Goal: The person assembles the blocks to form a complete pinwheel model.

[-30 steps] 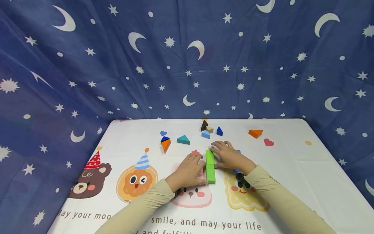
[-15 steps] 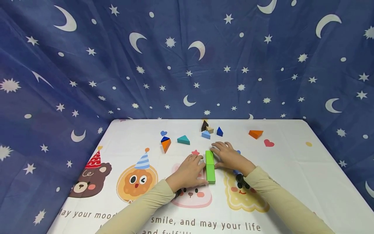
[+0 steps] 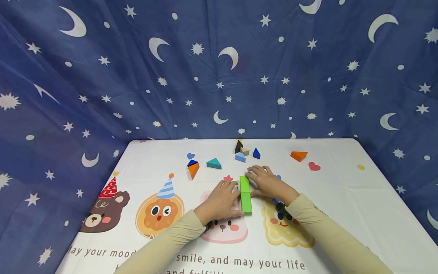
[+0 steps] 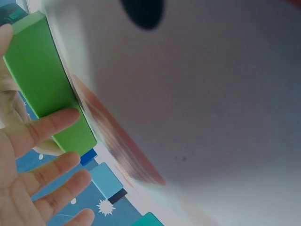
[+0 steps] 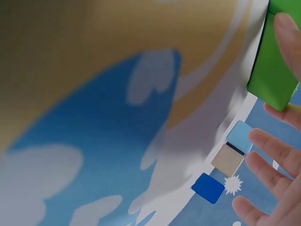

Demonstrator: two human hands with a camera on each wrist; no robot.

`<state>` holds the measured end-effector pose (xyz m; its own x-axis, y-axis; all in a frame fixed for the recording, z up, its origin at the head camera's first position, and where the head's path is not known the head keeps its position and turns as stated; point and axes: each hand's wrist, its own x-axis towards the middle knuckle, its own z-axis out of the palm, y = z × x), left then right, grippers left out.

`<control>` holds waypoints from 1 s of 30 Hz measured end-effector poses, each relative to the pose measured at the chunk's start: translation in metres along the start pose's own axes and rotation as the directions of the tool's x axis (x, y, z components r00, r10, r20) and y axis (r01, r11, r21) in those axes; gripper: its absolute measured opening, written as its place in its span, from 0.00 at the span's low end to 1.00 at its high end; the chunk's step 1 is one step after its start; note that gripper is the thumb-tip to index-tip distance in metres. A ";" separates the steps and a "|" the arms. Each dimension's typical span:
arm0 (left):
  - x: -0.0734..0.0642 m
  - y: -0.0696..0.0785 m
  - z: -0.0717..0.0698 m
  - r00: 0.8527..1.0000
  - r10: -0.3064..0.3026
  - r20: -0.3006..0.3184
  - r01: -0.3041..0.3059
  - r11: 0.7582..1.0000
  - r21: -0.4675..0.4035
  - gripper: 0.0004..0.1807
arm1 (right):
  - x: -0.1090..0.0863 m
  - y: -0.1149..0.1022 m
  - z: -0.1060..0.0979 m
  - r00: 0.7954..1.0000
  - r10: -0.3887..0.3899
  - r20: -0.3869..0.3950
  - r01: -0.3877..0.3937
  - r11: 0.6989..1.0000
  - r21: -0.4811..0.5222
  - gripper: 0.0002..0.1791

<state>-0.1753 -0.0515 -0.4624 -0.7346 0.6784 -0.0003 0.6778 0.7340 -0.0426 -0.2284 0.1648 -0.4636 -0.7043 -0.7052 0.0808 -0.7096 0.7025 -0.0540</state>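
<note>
Only my view shifted, two smooth green oblong blocks [image 3: 245,196] between left hand [image 3: 220,203] and right hand [image 3: 269,184], spread fingers [image 4: 55,124] touching, grasping neither

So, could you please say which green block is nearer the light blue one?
The far green block: the light blue block lies beyond its far end; the near green block is closer to the person.

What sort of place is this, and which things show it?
Probably an indoor play corner, perhaps staged: green blocks on a cartoon-print tablecloth, with a moon-and-star curtain behind.
</note>
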 end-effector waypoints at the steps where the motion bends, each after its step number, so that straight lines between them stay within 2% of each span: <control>1: 0.000 0.000 0.000 1.000 0.001 0.001 -0.001 1.000 0.000 0.37 | 0.000 0.000 0.000 1.000 0.001 0.004 -0.001 1.000 0.006 0.41; 10: -0.007 0.001 0.000 1.000 0.018 0.017 -0.018 1.000 0.008 0.37 | -0.003 0.000 0.003 1.000 -0.019 0.011 0.019 1.000 0.022 0.41; 20: -0.015 0.003 0.000 0.999 0.050 -0.013 -0.049 0.999 0.020 0.36 | -0.002 0.000 0.004 0.997 -0.071 -0.009 0.072 0.997 0.030 0.39; 25: -0.018 0.003 0.000 0.995 0.075 -0.059 -0.073 0.996 0.047 0.37 | -0.003 0.001 0.004 0.997 -0.082 -0.015 0.082 0.996 0.021 0.38; 30: -0.019 0.003 -0.001 0.979 0.157 -0.133 -0.148 0.986 0.078 0.37 | -0.008 0.007 -0.003 0.999 -0.046 -0.019 0.046 0.998 0.034 0.38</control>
<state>-0.1598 -0.0622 -0.4610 -0.6087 0.7834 0.1255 0.7747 0.6210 -0.1195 -0.2279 0.1752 -0.4619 -0.6707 -0.7346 0.1020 -0.7417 0.6655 -0.0842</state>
